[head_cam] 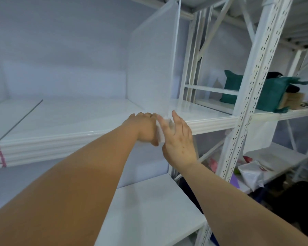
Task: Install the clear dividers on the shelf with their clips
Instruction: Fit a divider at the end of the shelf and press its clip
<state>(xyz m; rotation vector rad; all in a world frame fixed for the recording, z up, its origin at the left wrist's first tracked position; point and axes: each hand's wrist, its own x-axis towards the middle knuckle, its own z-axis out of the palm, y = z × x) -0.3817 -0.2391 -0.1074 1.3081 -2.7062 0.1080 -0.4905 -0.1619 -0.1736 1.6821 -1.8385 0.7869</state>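
Observation:
A tall clear divider (153, 64) stands upright on the white shelf (69, 121), reaching up toward the shelf above. At its front foot, on the shelf's front lip, sits a translucent clip (161, 129). My left hand (146, 127) grips the shelf edge and the clip from the left, fingers curled over the top. My right hand (178, 139) presses against the clip from the right, its fingers spread and pointing up. The clip is mostly hidden between the two hands.
A dark seam (20, 119) runs across the shelf at left. A perforated white upright (251, 89) stands at right. Behind it lie a green bag (267, 93) and, lower down, wrapped packages (251, 174). A lower shelf (149, 210) is beneath my arms.

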